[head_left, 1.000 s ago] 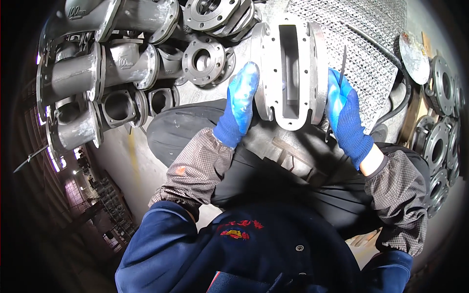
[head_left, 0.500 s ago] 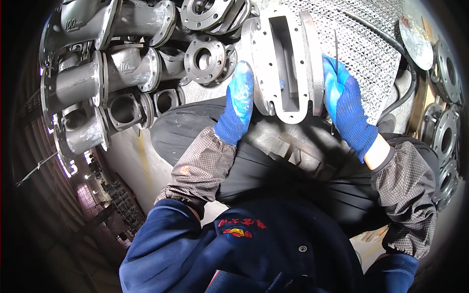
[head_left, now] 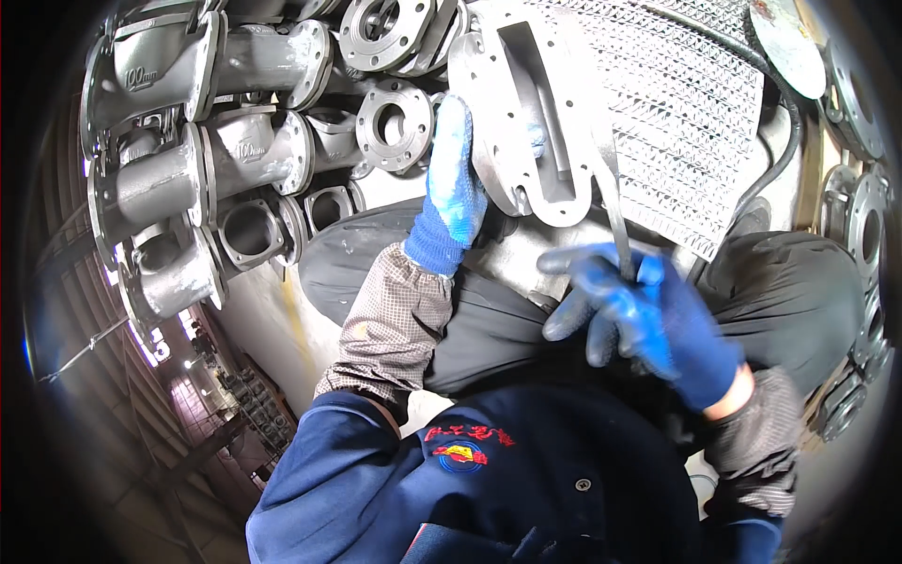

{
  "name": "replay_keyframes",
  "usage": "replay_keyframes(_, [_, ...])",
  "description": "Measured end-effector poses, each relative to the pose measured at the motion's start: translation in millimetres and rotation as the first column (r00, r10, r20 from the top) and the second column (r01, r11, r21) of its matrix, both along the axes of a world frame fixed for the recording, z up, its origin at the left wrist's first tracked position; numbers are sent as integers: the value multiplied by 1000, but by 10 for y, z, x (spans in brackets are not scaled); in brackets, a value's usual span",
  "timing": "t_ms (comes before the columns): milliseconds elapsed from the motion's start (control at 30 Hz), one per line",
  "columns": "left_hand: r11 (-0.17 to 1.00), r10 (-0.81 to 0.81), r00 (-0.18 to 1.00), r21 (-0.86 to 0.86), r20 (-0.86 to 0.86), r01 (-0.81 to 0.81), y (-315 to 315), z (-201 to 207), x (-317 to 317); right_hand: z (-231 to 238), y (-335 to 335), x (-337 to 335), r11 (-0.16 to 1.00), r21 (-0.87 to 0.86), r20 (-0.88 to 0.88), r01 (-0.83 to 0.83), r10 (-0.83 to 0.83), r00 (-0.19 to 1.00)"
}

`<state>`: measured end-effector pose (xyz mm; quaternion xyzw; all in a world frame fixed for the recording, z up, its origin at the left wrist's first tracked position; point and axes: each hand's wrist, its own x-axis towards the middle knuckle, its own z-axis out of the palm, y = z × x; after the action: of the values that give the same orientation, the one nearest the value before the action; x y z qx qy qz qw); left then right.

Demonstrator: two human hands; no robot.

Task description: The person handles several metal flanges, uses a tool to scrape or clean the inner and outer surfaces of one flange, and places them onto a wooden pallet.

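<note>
A grey cast-iron valve body (head_left: 489,122) stands between my legs, its oblong slotted flange facing up and round flanges at its sides. My gloved left hand (head_left: 454,179) grips the left round flange; a bit of blue shows inside the slot, probably a fingertip. Just below the casting's right side is my gloved right hand (head_left: 629,305), slightly blurred. It holds a long flat metal strip (head_left: 615,211), which looks like a file, pointing up along the casting's right edge. Some right-hand fingers stretch loosely leftward.
Flanged valve bodies (head_left: 249,141) are stacked at the left, with round flanges (head_left: 395,122) beside them. A patterned metal plate (head_left: 676,122) lies behind the casting. A black cable (head_left: 794,155) curves along its right, near a round disc (head_left: 789,47) and more flanged parts (head_left: 869,235).
My right hand has left the casting's right side and come down toward my lap, bringing the metal strip along. The valve body has turned and tilted slightly; my left hand stays on it.
</note>
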<state>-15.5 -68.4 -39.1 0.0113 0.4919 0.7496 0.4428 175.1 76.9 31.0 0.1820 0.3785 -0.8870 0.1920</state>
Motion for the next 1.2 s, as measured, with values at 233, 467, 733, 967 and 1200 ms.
replay_keyframes(233, [999, 52, 999, -10, 13, -52, 22, -8, 62, -157, -478, 39, 934, 166, 194, 316, -345, 918])
replay_keyframes(467, [983, 33, 993, -173, -114, -52, 59, -92, 55, -384, -562, -344, 869, 16, 4, 494, -494, 869])
replay_keyframes(733, [994, 49, 999, -93, -7, -49, 40, -123, 58, -489, -549, -481, 865, 111, -61, 490, -486, 872])
replay_keyframes(967, [995, 29, 998, -92, -53, -34, 25, -109, 41, -437, -523, -516, 868, 244, -37, 433, -438, 898])
replay_keyframes(1200, [993, -7, 992, -122, -126, -8, 41, -53, 75, -543, -582, -558, 554, 681, -330, 478, -350, 877])
